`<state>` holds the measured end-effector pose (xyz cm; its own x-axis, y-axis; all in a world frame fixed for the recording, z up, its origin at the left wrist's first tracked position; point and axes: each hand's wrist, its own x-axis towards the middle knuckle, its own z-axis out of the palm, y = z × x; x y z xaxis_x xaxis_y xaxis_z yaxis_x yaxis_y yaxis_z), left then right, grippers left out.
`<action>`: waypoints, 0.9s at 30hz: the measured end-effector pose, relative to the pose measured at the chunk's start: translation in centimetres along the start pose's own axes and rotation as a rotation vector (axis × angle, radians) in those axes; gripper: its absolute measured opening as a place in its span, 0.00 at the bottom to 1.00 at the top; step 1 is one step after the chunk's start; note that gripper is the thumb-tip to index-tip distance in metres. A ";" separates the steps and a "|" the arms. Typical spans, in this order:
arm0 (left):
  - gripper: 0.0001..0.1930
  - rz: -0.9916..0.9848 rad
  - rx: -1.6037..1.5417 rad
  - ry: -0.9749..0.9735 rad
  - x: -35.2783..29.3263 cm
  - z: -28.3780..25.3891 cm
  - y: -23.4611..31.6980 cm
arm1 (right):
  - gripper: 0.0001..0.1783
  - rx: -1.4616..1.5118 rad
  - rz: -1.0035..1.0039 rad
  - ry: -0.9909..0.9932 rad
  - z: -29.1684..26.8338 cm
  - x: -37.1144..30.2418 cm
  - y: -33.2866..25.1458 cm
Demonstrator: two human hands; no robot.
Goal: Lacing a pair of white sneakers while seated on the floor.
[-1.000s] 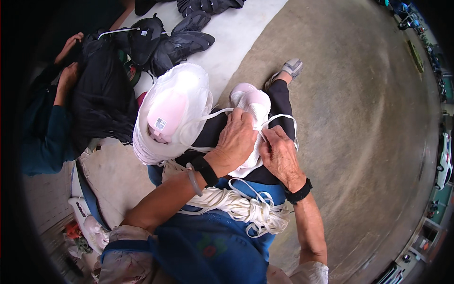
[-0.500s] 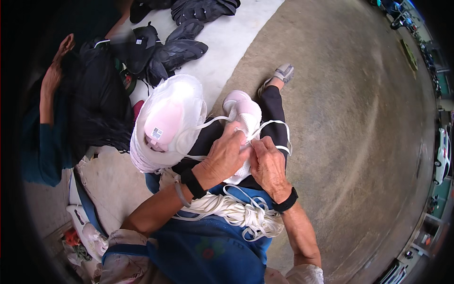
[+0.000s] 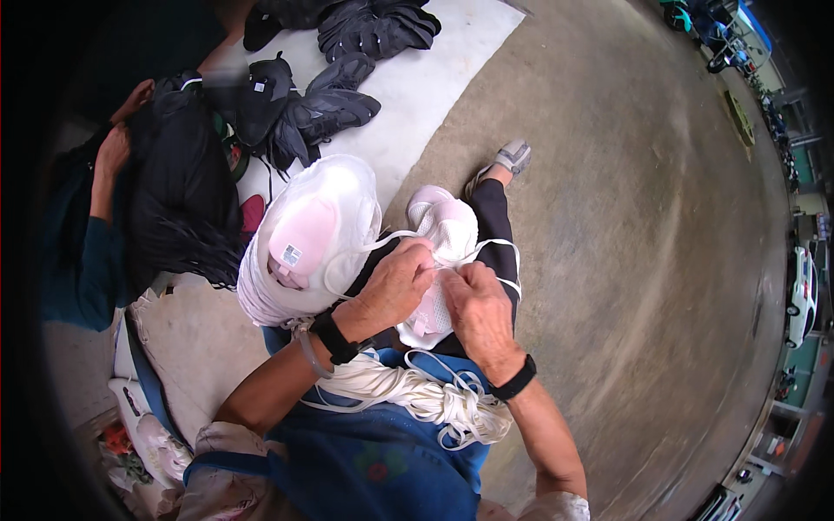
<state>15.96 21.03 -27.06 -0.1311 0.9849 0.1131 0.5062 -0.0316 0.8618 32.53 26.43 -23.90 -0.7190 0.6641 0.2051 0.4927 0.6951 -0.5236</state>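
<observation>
Nearest us, the blue apron (image 3: 365, 473), and across it lies a loose bundle of white laces (image 3: 417, 391); just beyond, both hands are busy over the lap; the left hand (image 3: 391, 282) has its grip curled closed at the white-and-pink shoe upper (image 3: 453, 221), though just what its fingertips pinch is hidden; the right hand (image 3: 479, 313) is tucked in beside it, grip drawn nearly closed, thumb and finger at the white lace (image 3: 499, 245); that upper sits on the dark trousers (image 3: 493, 213), partly covered by the hands; to the left, a stack of white uppers (image 3: 334, 187) shows a pink inside; farther left, a co-worker's hands (image 3: 113, 152) are beside a bundle of black laces (image 3: 187, 191); and far beyond, black shoe uppers (image 3: 334, 113) lie on a white sheet (image 3: 452, 65)!
</observation>
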 end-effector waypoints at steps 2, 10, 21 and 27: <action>0.11 -0.149 -0.048 -0.061 0.2 -0.1 0.4 | 0.11 -0.073 -0.047 -0.021 0.3 1.0 0.0; 0.27 -0.015 0.074 -0.007 -0.8 -0.4 -0.3 | 0.09 -0.055 -0.003 0.004 0.8 1.6 0.2; 0.28 -0.048 0.407 -0.029 -1.0 -0.4 1.3 | 0.08 -0.143 -0.133 0.012 1.0 2.3 0.4; 0.26 -0.055 0.426 -0.014 -0.8 -0.5 0.4 | 0.05 0.514 -0.074 -0.187 -2.2 1.5 -2.8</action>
<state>15.83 20.12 -26.56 -0.1577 0.9855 0.0631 0.8061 0.0916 0.5846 31.14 26.08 -20.29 -0.8406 0.5258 0.1302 0.1687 0.4826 -0.8594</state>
